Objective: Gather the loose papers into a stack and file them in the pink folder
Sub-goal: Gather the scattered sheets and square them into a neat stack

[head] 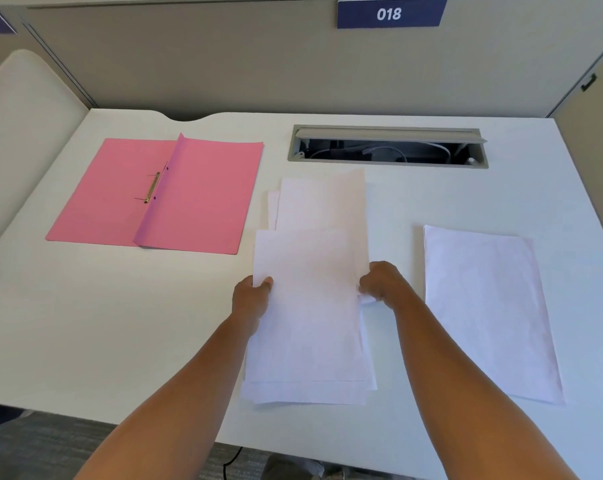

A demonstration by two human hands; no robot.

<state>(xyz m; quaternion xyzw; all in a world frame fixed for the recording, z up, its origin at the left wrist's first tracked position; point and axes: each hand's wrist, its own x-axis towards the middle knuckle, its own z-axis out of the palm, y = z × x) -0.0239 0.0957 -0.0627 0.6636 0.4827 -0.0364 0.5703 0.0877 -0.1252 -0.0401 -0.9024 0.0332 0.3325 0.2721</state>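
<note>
White loose paper sheets [310,306] are pinched between left hand [251,299] and right hand [383,282]; pink open card folder [203,199] lies beyond the left hand.

The right hand's [379,282] fingertips are hidden behind the held papers [310,306]; any print cannot be read.

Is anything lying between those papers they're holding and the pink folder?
Nothing visible. The left hand and right hand grip the papers, and only bare table lies between them and the open folder to the left. One sheet lies apart on the right, not in the way.
</note>
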